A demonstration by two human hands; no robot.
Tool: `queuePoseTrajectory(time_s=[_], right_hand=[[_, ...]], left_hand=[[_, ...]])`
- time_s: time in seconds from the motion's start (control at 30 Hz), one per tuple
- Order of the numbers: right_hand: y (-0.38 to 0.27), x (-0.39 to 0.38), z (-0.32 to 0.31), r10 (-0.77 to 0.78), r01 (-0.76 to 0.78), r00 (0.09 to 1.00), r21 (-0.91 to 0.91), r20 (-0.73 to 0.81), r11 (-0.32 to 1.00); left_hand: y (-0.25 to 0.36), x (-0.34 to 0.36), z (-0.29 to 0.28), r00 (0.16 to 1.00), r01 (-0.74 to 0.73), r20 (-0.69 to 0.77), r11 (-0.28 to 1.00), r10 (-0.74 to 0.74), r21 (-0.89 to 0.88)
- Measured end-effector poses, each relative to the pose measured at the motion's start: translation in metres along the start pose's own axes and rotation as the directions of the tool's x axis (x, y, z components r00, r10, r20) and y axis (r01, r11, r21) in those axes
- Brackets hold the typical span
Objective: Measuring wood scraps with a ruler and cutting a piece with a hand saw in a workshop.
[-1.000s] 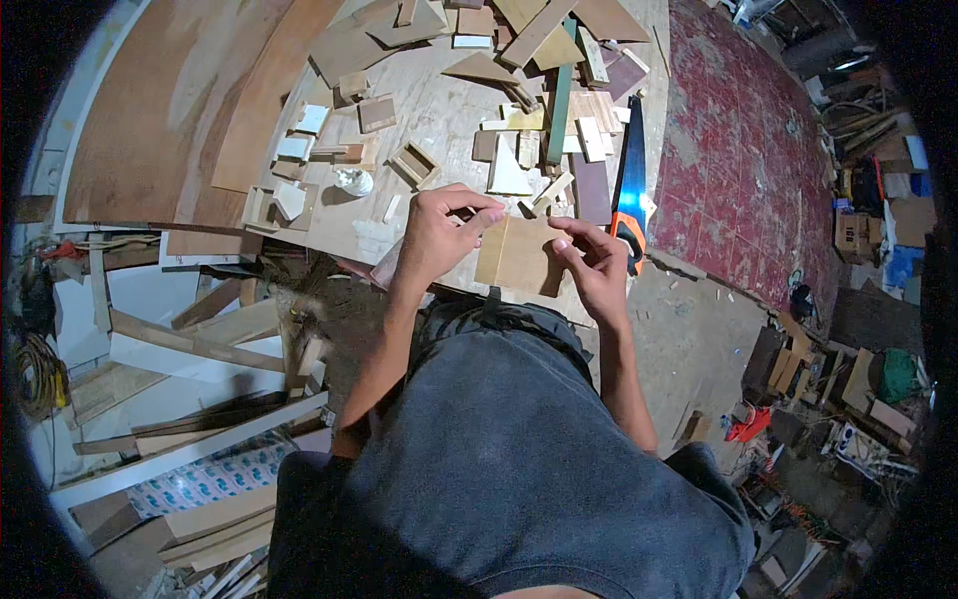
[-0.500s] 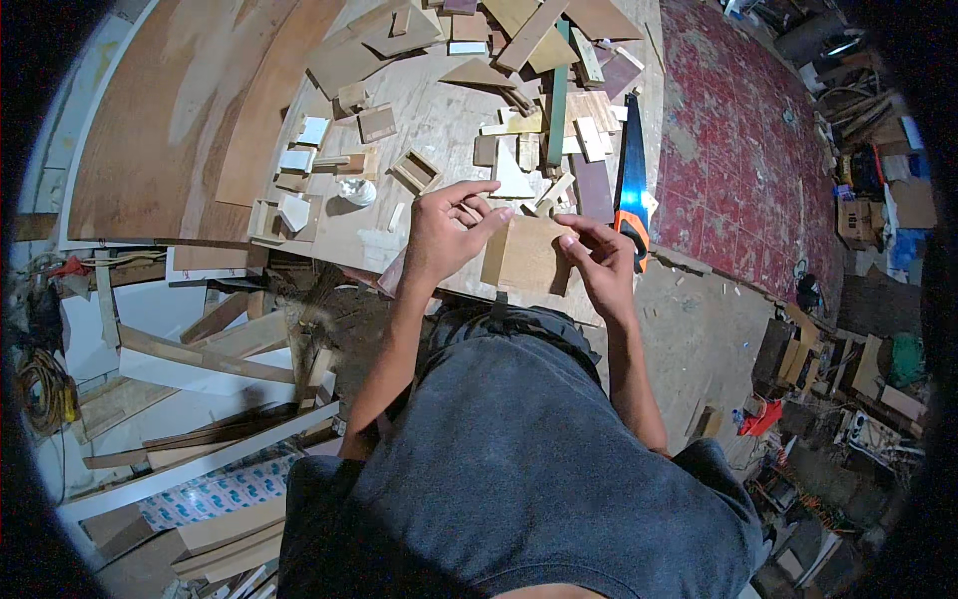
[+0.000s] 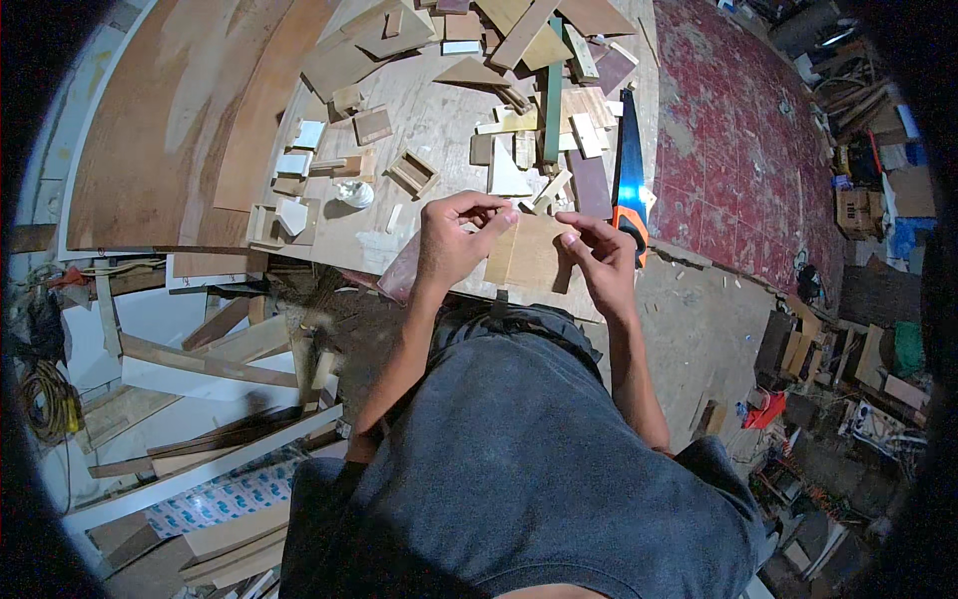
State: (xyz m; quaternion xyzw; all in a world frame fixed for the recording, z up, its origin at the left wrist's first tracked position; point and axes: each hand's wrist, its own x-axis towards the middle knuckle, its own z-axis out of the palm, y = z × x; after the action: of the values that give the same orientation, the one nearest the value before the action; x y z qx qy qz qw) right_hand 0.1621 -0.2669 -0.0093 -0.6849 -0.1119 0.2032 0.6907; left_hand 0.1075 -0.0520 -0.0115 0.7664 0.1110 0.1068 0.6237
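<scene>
Your left hand is over the near edge of the counter, with its thumb and forefinger close together at the far left corner of the flat wooden piece. Half a second ago the forefinger was raised away from the thumb; now it has come down to it. I cannot tell if these tips meet or hold some small thing.

Your right hand keeps almost the same pose as before: thumb and forefinger are parted and slightly curved, beside the right side of this piece. Whether they touch it, I cannot tell.

The flat wooden piece lies at the near edge of the counter, toward the right corner, and has stayed there. The saw with orange and black handle also stays along the right edge. The white triangular piece lies just beyond your left fingertips. Farther left, the small wooden box and the white round container have not moved on the counter.
</scene>
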Motion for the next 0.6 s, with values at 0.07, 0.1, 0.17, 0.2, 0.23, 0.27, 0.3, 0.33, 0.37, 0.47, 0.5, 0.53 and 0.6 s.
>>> queuePoseTrajectory(time_s=[0.07,0.1,0.17,0.2,0.23,0.27,0.3,0.33,0.37,0.47,0.5,0.53,0.6], right_hand=[[-0.0028,0.0001,-0.0002,0.032,-0.032,0.999,-0.006,-0.005,0.999],[-0.0032,0.0005,-0.0004,0.031,-0.031,1.000,-0.008,-0.004,0.999],[-0.0020,0.0010,-0.0009,0.017,-0.017,1.000,0.038,0.010,0.999],[-0.0028,0.0007,-0.0010,0.017,-0.018,1.000,0.037,0.010,0.999],[-0.0039,0.0008,-0.0012,0.015,-0.015,1.000,0.031,0.011,0.999],[-0.0046,0.0008,-0.0013,0.013,-0.013,1.000,0.025,0.011,1.000],[-0.0046,0.0008,-0.0014,0.014,-0.014,1.000,0.024,0.013,1.000],[-0.0049,0.0010,-0.0011,0.012,-0.013,1.000,0.023,0.012,1.000],[-0.0052,0.0012,-0.0008,0.011,-0.012,1.000,0.022,0.011,1.000],[-0.0064,0.0010,0.0006,0.013,-0.013,1.000,0.019,0.009,1.000],[-0.0053,0.0012,0.0004,0.014,-0.014,1.000,0.019,0.010,1.000],[-0.0036,0.0015,-0.0004,0.019,-0.020,1.000,0.027,0.009,0.999],[-0.0029,0.0012,-0.0019,0.026,-0.026,1.000,0.036,0.007,0.999]], left_hand=[[-0.0001,-0.0007,0.0012,0.999,0.032,-0.010,0.999,-0.032,-0.022],[-0.0023,-0.0012,0.0023,0.999,0.000,-0.046,0.998,-0.003,-0.059],[-0.0037,-0.0012,0.0035,0.996,-0.031,-0.081,0.995,0.023,-0.095],[-0.0029,-0.0007,0.0035,0.997,-0.034,-0.078,0.996,0.028,-0.084],[-0.0023,-0.0003,0.0034,0.997,-0.038,-0.076,0.997,0.032,-0.072],[-0.0017,-0.0001,0.0036,0.996,-0.037,-0.078,0.997,0.031,-0.072],[-0.0012,-0.0001,0.0038,0.996,-0.043,-0.077,0.995,0.036,-0.087],[-0.0008,0.0001,0.0035,0.996,-0.048,-0.077,0.994,0.041,-0.100],[-0.0008,0.0001,0.0029,0.996,-0.048,-0.079,0.994,0.040,-0.100],[-0.0009,-0.0002,0.0014,0.995,-0.060,-0.082,0.997,0.055,-0.055],[0.0003,0.0001,0.0008,0.997,-0.041,-0.073,0.998,0.038,-0.044],[0.0009,0.0006,0.0006,0.998,-0.023,-0.062,0.999,0.021,-0.034],[-0.0005,0.0016,0.0002,0.996,-0.061,-0.059,0.998,0.061,-0.007]])
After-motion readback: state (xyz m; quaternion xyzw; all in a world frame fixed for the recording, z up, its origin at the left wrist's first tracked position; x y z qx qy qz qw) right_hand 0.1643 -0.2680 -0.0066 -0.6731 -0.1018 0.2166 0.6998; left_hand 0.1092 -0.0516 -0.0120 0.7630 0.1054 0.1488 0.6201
